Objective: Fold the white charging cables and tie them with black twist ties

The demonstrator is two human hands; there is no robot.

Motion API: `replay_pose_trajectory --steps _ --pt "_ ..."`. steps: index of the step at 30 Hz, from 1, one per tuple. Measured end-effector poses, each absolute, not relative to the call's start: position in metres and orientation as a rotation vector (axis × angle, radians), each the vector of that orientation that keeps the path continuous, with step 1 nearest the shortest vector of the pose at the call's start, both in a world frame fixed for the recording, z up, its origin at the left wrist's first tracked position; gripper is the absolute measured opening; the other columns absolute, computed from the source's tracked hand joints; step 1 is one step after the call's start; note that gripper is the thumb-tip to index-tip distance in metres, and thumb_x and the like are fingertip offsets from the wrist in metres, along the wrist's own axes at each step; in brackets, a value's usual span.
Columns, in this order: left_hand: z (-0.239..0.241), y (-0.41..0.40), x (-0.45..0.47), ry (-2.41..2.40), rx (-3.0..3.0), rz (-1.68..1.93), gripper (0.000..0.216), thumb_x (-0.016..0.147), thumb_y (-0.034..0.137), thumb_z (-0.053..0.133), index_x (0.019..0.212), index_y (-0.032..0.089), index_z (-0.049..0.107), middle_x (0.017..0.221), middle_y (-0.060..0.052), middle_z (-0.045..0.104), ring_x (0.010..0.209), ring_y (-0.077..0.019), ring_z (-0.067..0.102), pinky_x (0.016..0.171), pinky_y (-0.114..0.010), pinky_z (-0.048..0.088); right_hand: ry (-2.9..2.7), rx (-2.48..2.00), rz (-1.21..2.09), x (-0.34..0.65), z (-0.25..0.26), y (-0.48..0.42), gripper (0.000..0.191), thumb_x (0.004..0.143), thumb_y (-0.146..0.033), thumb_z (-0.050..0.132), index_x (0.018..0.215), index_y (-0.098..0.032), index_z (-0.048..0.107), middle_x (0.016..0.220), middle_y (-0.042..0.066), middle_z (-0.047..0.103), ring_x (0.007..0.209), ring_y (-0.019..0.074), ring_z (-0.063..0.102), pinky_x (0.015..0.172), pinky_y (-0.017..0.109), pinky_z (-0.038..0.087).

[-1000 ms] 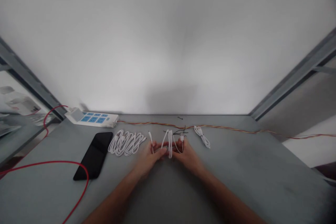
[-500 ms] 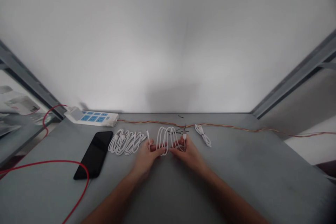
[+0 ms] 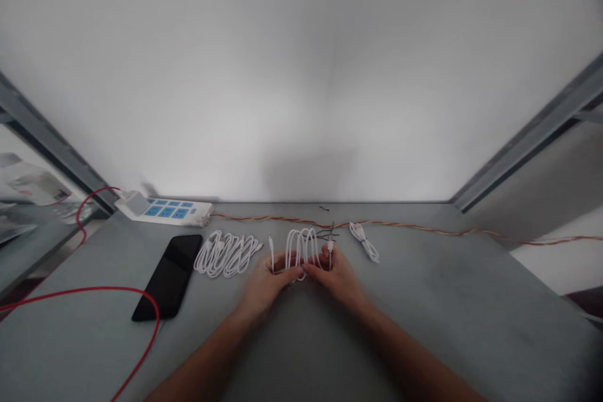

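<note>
A white charging cable (image 3: 301, 240) is looped into a loose coil between my two hands, its loops standing up above the fingers. My left hand (image 3: 269, 276) pinches the left side of the coil, and one slim plug end sticks up beside its fingers. My right hand (image 3: 336, 273) is closed on the right side, with the USB plug (image 3: 330, 245) pointing upward there. Both thumbs nearly meet at the bottom of the loops. Behind the right hand lie several thin black twist ties (image 3: 325, 235). A bundled white cable (image 3: 364, 242) rests to the right.
Several coiled white cables (image 3: 227, 254) lie left of my hands, beside a black phone (image 3: 168, 277). Farther back is a power strip (image 3: 172, 212) with a twisted red-yellow wire (image 3: 414, 226) running right. A red cord (image 3: 94, 289) crosses the phone's corner.
My left hand has moved slightly right, toward my right hand. The cable's loops have drawn closer together, and the thumbs are nearer each other.
</note>
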State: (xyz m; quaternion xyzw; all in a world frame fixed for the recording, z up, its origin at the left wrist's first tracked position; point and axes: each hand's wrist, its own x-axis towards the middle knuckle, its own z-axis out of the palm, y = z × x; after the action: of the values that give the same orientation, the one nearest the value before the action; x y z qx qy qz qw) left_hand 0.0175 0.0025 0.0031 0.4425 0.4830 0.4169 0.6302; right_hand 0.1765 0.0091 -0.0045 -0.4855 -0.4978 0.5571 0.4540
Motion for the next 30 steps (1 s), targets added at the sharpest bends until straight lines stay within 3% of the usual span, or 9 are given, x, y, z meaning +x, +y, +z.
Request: replay_pose_trajectory --steps 9,16,23,30 --pt "0.0052 0.0033 0.0127 1.089 0.989 0.903 0.049 0.071 0.037 0.072 0.115 0.019 0.060 0.102 -0.008 0.071 0.073 -0.0156 0.066 0.047 -0.018 0.035 -1.169 -1.200 1.332 0.1808 -0.0052 0.0112 0.049 0.065 -0.041 0.073 0.076 -0.025 0.028 0.071 -0.003 0.063 0.053 0.0160 0.061 0.047 0.027 0.043" --pt "0.0045 0.0045 0.0151 1.117 0.912 1.046 0.050 0.070 0.040 0.072 0.110 0.016 0.056 0.099 -0.010 0.071 0.072 -0.0168 0.068 0.046 -0.019 0.035 -1.096 -1.189 1.344 0.1813 -0.0003 0.0118 0.056 0.061 -0.045 0.075 0.074 -0.026 0.025 0.068 -0.005 0.061 0.049 0.0158 0.061 0.043 0.026 0.043" --pt "0.0073 0.0072 0.0153 1.168 0.853 1.133 0.041 0.064 0.042 0.076 0.086 0.016 0.052 0.088 -0.007 0.072 0.068 -0.0188 0.070 0.042 -0.018 0.032 -1.084 -1.168 1.302 0.1838 -0.0060 0.0143 0.056 0.062 -0.042 0.077 0.075 -0.026 0.025 0.069 -0.005 0.061 0.048 0.0137 0.061 0.041 0.023 0.043" --pt "0.0101 0.0059 0.0151 1.177 0.874 1.124 0.040 0.064 0.042 0.075 0.082 0.018 0.048 0.090 -0.007 0.071 0.062 -0.0179 0.070 0.037 -0.016 0.028 -1.088 -1.151 1.288 0.1863 -0.0064 0.0162 0.056 0.061 -0.045 0.076 0.073 -0.025 0.026 0.069 -0.003 0.064 0.046 0.0135 0.060 0.039 0.023 0.043"
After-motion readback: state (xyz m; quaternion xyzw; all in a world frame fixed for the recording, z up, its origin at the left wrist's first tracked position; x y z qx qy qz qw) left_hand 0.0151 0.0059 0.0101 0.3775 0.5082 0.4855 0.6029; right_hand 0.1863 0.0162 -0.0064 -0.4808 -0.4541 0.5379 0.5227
